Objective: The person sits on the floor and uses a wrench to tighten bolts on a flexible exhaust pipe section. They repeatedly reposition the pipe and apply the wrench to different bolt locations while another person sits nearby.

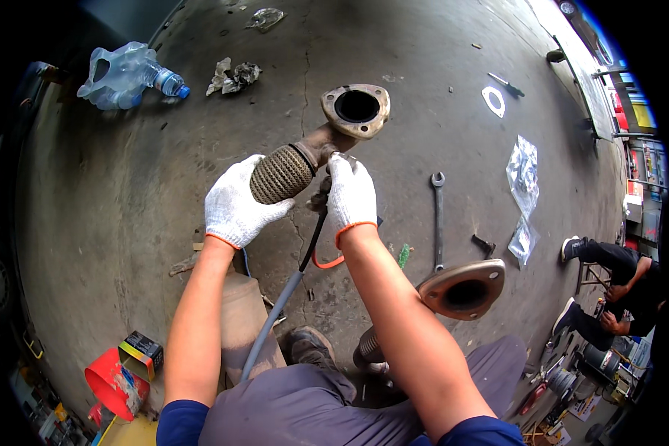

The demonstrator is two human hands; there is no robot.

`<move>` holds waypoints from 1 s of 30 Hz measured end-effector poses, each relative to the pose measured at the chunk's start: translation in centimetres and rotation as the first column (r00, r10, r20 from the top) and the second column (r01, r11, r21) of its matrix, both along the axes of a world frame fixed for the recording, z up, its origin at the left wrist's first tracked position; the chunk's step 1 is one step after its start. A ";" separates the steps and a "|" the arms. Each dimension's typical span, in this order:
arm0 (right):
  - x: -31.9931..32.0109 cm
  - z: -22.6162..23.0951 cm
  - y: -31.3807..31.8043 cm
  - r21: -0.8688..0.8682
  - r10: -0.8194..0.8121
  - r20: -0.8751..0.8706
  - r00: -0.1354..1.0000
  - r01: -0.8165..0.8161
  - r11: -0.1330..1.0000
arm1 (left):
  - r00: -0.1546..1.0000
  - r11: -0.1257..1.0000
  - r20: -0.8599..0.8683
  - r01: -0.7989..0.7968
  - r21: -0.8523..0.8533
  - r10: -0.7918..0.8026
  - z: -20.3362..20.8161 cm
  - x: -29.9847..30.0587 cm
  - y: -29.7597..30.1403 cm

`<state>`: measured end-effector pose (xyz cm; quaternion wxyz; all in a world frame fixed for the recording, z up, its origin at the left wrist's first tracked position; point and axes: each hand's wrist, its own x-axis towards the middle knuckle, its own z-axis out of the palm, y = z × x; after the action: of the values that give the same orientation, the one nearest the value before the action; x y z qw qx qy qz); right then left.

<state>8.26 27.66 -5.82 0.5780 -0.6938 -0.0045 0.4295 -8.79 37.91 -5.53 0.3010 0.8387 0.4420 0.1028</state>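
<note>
A rusty exhaust pipe with a braided flex section point(282, 175) is held up in front of me, its three-hole flange point(379, 100) facing up at the far end. My left hand point(238, 202), in a white knit glove, wraps around the braid. My right hand point(352, 193), gloved too, has its fingers pinched at a small fitting on the pipe's neck; the fingers hide what they grip. From below that hand a black cable point(314, 239) runs down into a grey sleeve point(272, 316). An orange hose point(327, 263) loops beside it.
Another flanged pipe point(489, 275) lies under my right forearm, near a combination wrench point(438, 219). A gasket point(493, 102), screwdriver point(508, 84) and plastic bag point(522, 175) lie right. Wrapped bottles point(130, 78) lie far left. A seated person point(624, 290) is at right.
</note>
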 end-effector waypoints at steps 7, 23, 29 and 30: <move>1.0 1.0 -0.3 -0.025 0.039 -0.049 0.998 -0.041 0.999 | 1.000 1.000 -0.015 0.012 -0.022 -0.013 0.3 -0.1 0.3; 0.5 2.1 -2.1 -0.007 0.064 -0.008 0.998 -0.064 0.998 | 0.999 1.000 0.035 0.004 0.015 -0.005 -0.8 -0.2 0.2; 1.0 0.4 -2.6 -0.082 0.243 0.149 0.958 -0.233 0.969 | 0.999 1.000 0.033 0.015 -0.006 -0.015 -0.2 0.1 0.0; 1.0 0.3 -2.5 -0.079 0.249 0.168 0.954 -0.239 0.968 | 0.999 1.000 0.034 0.014 -0.001 -0.014 -0.3 0.0 0.0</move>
<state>9.27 25.15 -5.53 0.4977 -0.7396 -0.1291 0.4343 -8.77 37.92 -5.80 0.3099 0.8397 0.4309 0.1148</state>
